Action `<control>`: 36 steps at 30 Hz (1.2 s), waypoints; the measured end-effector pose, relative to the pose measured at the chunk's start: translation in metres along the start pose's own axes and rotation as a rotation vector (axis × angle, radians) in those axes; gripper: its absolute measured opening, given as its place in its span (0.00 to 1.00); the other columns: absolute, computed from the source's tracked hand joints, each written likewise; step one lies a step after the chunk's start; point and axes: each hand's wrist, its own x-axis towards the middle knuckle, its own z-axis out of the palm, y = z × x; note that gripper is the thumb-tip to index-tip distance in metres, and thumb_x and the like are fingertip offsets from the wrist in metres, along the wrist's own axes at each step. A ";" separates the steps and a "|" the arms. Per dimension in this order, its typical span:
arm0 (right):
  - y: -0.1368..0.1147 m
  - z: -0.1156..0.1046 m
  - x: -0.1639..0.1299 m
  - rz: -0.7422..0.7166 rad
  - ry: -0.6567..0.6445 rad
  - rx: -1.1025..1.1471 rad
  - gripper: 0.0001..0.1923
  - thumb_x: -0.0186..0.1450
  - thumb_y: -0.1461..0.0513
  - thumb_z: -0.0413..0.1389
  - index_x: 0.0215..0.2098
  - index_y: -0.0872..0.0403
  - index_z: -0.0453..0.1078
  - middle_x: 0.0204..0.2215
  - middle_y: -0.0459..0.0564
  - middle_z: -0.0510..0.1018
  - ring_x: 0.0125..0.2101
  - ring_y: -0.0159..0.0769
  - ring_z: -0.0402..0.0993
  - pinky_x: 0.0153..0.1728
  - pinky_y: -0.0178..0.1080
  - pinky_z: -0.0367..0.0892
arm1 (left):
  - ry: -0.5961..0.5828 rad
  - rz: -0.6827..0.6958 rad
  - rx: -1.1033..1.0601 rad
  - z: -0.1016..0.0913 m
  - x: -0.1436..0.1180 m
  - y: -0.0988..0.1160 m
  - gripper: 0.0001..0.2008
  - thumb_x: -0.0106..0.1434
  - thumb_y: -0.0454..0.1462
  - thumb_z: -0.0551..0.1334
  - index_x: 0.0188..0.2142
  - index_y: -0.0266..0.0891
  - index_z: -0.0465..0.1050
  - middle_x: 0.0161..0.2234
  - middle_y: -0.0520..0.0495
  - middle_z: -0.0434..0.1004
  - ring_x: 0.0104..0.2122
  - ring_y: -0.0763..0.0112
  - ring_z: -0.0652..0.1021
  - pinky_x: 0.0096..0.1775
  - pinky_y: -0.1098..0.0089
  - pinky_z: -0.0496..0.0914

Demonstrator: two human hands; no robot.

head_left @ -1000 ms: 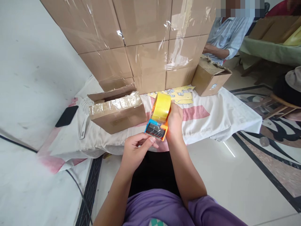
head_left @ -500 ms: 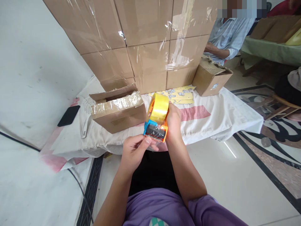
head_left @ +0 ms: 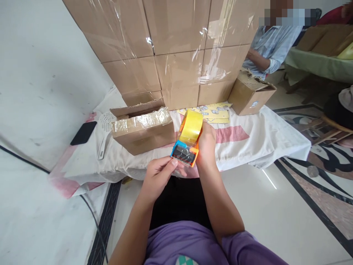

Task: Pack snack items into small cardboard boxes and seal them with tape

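Right hand: my right hand [head_left: 206, 145] is wrapped round the handle side of the tape dispenser [head_left: 186, 147], fingers closed on it, holding it up off the cloth.
Left hand: my left hand [head_left: 160, 176] sits just below the dispenser's front end, thumb and fingertips pinched together at the cutter edge; whether they grip a loose tape end I cannot tell, the film is too clear to see.
Tape dispenser: orange frame, blue front piece, dark cutter plate; held in the air in front of my body, over the near edge of the white cloth [head_left: 248, 141].
Tape roll: yellow tape roll [head_left: 191, 127] mounted on top of the dispenser, tilted away from me.
Small carton: a cardboard box [head_left: 143, 130] lies on the cloth just left of the dispenser, its top covered in crinkled clear tape.
Box stack: a wall of taped cartons [head_left: 176, 48] stands behind it.
Open carton: another box [head_left: 252, 96] rests at the right end of the stack.
Other items: a black phone [head_left: 83, 133] and a white slotted spoon [head_left: 104, 130] lie at the left of the cloth.
Co-worker: a person in a light blue shirt [head_left: 271, 44] sits beyond the stack.
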 end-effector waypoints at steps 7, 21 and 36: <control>-0.012 0.006 -0.008 0.171 0.051 0.101 0.14 0.67 0.55 0.46 0.26 0.50 0.64 0.27 0.48 0.72 0.28 0.36 0.69 0.25 0.37 0.64 | 0.013 0.032 0.029 -0.001 -0.003 -0.002 0.09 0.64 0.41 0.68 0.29 0.40 0.83 0.25 0.49 0.83 0.25 0.73 0.80 0.31 0.76 0.73; -0.006 -0.006 0.013 0.248 0.124 0.121 0.12 0.68 0.54 0.46 0.29 0.50 0.62 0.25 0.45 0.68 0.23 0.33 0.63 0.21 0.35 0.59 | 0.012 -0.106 0.118 0.011 0.027 0.004 0.12 0.63 0.39 0.67 0.25 0.40 0.82 0.24 0.49 0.82 0.26 0.74 0.78 0.30 0.77 0.70; 0.027 -0.044 0.024 0.368 0.319 0.131 0.11 0.66 0.57 0.49 0.26 0.51 0.61 0.29 0.45 0.67 0.24 0.31 0.63 0.22 0.35 0.59 | 0.008 -0.267 0.208 0.044 0.039 -0.013 0.09 0.57 0.40 0.71 0.24 0.39 0.81 0.20 0.50 0.79 0.19 0.76 0.71 0.23 0.76 0.63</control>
